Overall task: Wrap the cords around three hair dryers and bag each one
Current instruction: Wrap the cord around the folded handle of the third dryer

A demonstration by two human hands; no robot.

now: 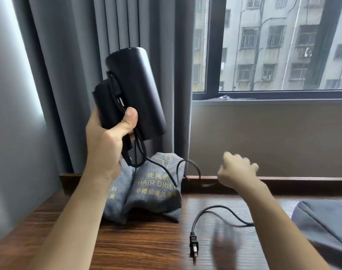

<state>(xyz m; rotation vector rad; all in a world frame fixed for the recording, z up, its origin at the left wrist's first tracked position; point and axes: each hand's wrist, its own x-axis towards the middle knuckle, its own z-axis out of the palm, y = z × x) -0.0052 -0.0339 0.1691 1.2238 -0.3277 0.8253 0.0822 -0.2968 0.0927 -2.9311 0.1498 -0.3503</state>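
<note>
My left hand [107,141] grips a black hair dryer [135,90] by its folded handle and holds it up in front of the curtain. A few turns of its black cord [215,208] lie around the handle. The rest drops over the bags, loops at the table's back rail and runs towards my right hand [238,170]. That hand is blurred, with curled fingers, and seems to hold the cord. From under my right forearm the cord goes on to the plug [194,248], which lies on the table. Two filled grey bags [156,197] marked HAIR DRYER stand below the dryer.
A third grey bag [322,221] lies flat at the right edge of the wooden table [137,246]. A raised rail [302,182] runs along the table's back. Grey curtains [68,75] hang behind, and a window is at the upper right.
</note>
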